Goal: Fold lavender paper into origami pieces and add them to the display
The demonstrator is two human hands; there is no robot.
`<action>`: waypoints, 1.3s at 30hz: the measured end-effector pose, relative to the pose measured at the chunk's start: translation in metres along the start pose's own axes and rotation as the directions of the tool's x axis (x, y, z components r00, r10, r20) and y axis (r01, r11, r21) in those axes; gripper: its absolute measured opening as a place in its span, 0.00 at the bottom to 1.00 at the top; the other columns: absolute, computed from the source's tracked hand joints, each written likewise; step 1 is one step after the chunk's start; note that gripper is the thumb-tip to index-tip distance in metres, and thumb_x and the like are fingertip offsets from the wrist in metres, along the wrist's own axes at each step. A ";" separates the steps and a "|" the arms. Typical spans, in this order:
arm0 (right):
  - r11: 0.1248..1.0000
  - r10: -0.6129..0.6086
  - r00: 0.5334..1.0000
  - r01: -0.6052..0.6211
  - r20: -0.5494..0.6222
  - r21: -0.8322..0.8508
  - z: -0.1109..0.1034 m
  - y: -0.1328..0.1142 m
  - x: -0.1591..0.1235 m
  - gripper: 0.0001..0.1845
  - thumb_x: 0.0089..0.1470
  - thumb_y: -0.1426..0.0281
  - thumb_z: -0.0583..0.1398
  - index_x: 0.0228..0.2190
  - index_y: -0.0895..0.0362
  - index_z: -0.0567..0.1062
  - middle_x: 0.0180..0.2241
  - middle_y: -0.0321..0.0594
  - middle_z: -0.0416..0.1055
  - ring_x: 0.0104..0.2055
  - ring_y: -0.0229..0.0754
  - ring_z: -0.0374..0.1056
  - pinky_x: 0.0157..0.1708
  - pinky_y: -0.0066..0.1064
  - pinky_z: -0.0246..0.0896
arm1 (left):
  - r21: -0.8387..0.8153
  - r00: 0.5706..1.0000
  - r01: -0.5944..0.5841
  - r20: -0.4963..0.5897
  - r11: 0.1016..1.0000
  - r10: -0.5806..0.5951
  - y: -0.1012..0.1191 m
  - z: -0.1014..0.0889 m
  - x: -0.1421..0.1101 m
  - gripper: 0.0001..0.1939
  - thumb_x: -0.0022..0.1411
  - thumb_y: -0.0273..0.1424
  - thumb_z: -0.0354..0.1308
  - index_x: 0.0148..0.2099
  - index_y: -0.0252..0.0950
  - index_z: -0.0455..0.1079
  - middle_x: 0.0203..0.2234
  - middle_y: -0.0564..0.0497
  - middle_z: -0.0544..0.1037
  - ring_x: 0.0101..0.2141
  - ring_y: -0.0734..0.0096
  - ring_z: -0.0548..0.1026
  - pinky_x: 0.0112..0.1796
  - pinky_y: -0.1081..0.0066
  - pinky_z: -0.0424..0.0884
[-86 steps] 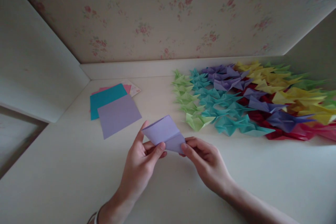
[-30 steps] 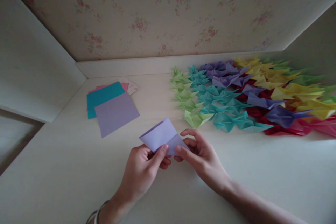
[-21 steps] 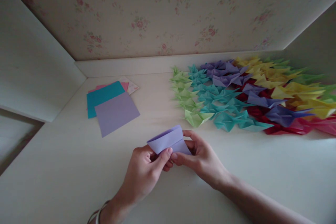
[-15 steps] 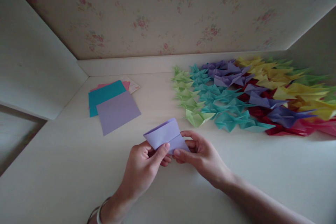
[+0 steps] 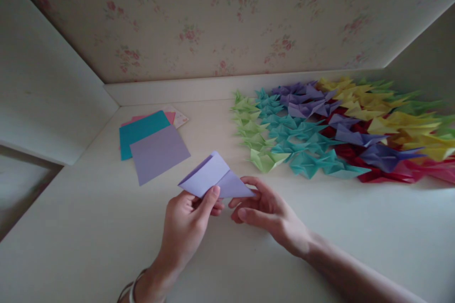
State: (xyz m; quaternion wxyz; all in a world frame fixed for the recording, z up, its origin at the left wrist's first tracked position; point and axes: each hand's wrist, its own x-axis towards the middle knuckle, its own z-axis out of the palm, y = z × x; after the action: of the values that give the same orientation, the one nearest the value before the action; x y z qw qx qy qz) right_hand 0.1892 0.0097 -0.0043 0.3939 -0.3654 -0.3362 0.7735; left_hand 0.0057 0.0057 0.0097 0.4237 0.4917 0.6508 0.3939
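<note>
A folded sheet of lilac origami paper [image 5: 213, 177] is tilted above the white table, with a pocket-like opening along its upper left edge and a pointed corner at its right. My left hand [image 5: 190, 222] pinches its lower edge, thumb on top and fingers behind. Beside the pointed corner, my right hand [image 5: 268, 210] has its thumb and fingers apart. Its index finger is close to the tip; whether it touches the paper I cannot tell.
Flat lilac [image 5: 159, 154] and teal sheets [image 5: 142, 132] lie at the left over pink paper. Several rows of folded paper cranes [image 5: 305, 135] in green, teal, purple, yellow and red cover the table's right side. Behind stands a flowered wall [image 5: 213, 19].
My left hand has moved left with the folded paper, turning it a little. My right hand's grip on the lower right corner has loosened, its thumb coming off the paper.
</note>
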 end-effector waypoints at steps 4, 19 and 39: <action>0.996 0.060 0.998 -0.059 0.022 -0.061 0.003 0.002 0.001 0.21 0.45 0.62 0.72 0.38 0.59 0.74 0.29 0.38 0.77 0.29 0.38 0.73 0.33 0.29 0.67 | 0.080 0.996 -0.058 0.067 0.995 0.052 0.003 0.001 -0.005 0.16 0.61 0.40 0.62 0.25 0.38 0.79 0.20 0.49 0.83 0.23 0.63 0.82 0.26 0.74 0.76; 0.965 -0.083 0.988 0.047 -0.130 -0.259 -0.001 0.007 0.003 0.16 0.50 0.61 0.69 0.33 0.61 0.76 0.27 0.37 0.77 0.28 0.34 0.70 0.30 0.24 0.63 | -0.070 0.980 -0.030 0.193 0.997 0.043 -0.008 0.004 -0.004 0.14 0.61 0.39 0.63 0.28 0.36 0.79 0.21 0.50 0.83 0.24 0.68 0.82 0.26 0.77 0.77; 0.906 -0.054 0.998 0.035 -0.033 -0.422 -0.004 0.003 0.000 0.22 0.61 0.52 0.58 0.39 0.60 0.76 0.36 0.44 0.78 0.28 0.38 0.76 0.29 0.28 0.72 | -0.054 0.999 0.022 0.050 0.998 -0.019 -0.012 0.003 0.002 0.20 0.63 0.45 0.59 0.27 0.35 0.73 0.19 0.51 0.81 0.21 0.70 0.80 0.25 0.75 0.75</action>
State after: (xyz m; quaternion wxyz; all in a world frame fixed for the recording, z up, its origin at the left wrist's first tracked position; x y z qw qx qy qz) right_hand 0.1912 0.0093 -0.0089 0.3304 -0.4511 -0.4947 0.6653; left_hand 0.0041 0.0056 -0.0028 0.4569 0.4828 0.6341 0.3950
